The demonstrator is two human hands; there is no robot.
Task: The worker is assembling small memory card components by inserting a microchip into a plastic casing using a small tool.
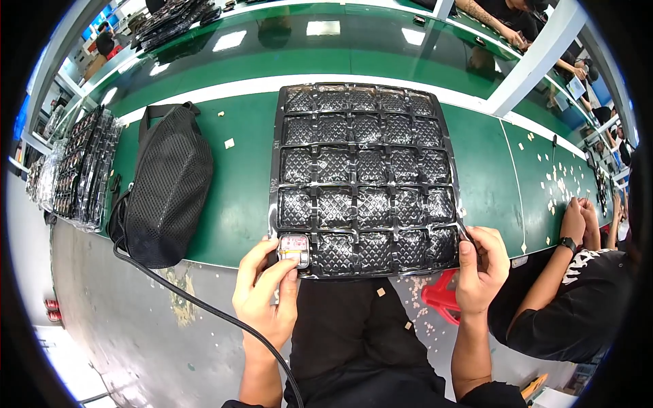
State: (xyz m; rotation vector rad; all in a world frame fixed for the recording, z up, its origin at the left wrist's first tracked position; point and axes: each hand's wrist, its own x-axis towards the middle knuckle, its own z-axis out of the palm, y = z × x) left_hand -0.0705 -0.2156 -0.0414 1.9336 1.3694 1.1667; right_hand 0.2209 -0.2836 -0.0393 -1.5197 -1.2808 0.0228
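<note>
A black plastic tray [367,180] with a grid of shiny empty pockets lies on the green table in front of me. In its near-left corner pocket sits a small silver and pink part [294,250]. My left hand [265,296] pinches that part with thumb and fingers. My right hand [481,265] is closed around a thin dark tool [464,230] at the tray's near-right corner, its tip touching the tray edge.
A black mesh bag [166,187] lies left of the tray, a black cable [204,309] trailing from it past my lap. Stacked black trays [81,163] stand at far left. Another person's hands [578,221] work at right among small scraps. A red stool [442,296] sits below.
</note>
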